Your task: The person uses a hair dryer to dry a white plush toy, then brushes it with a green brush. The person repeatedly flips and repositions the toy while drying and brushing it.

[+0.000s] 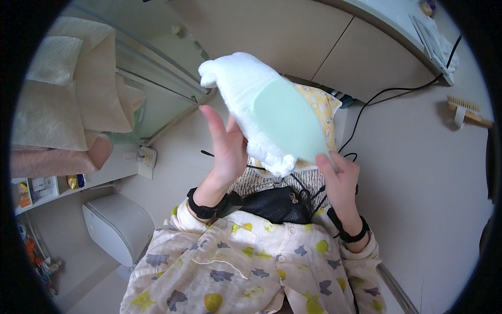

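A soft white fluffy item [235,78] is stretched out in front of me; its exact kind cannot be told. Against it lies a smooth pale green oval piece [288,119], which narrows towards my right hand [339,178]. Thumb and fingers of that hand pinch the narrow end. My left hand [227,151] is at the near left edge of the white item, its thumb standing clear and its other fingers partly hidden behind the item. Below and behind is a yellow patterned cloth [323,106]. A black mesh pouch [270,204] rests at my waist, with black cords beside it.
Towels [98,78] hang from a rail at left, above a shelf [78,190] with small packages. A white lidded bin or toilet [117,227] stands lower left. A cabinet [274,31] borders the top. At right are a black cable [357,121] and a wooden-handled brush [468,112].
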Tool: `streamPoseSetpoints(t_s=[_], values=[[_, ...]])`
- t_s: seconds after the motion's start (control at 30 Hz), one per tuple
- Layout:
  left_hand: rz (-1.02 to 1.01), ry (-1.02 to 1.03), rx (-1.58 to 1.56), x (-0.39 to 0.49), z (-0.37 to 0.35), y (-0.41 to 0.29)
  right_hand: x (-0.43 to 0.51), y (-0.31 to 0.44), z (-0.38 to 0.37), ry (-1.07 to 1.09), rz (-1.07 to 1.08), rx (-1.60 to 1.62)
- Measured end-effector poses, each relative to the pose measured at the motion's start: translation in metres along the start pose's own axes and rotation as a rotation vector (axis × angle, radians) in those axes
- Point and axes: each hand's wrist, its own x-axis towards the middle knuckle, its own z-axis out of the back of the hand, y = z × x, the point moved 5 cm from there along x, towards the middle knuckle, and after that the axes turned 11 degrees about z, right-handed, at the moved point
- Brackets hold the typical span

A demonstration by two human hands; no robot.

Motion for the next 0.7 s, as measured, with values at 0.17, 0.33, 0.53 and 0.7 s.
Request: streamPoseSetpoints(t_s=[0.17,0.33,0.53,0.7], values=[[-0.028,-0.051,0.185,0.011,0.003,0.002,0.016,0.000,0.009,-0.015,-0.176,0.073],[-0.029,-0.103,0.150,0.012,0.007,0.010,0.013,0.017,0.004,0.008,-0.111,0.160],[-0.045,-0.103,0.225,0.014,0.005,0.013,0.018,0.012,0.003,-0.091,-0.109,0.136],[-0.053,-0.002,0.217,0.002,-0.006,0.008,0.015,0.017,-0.006,0.011,-0.166,0.182]])
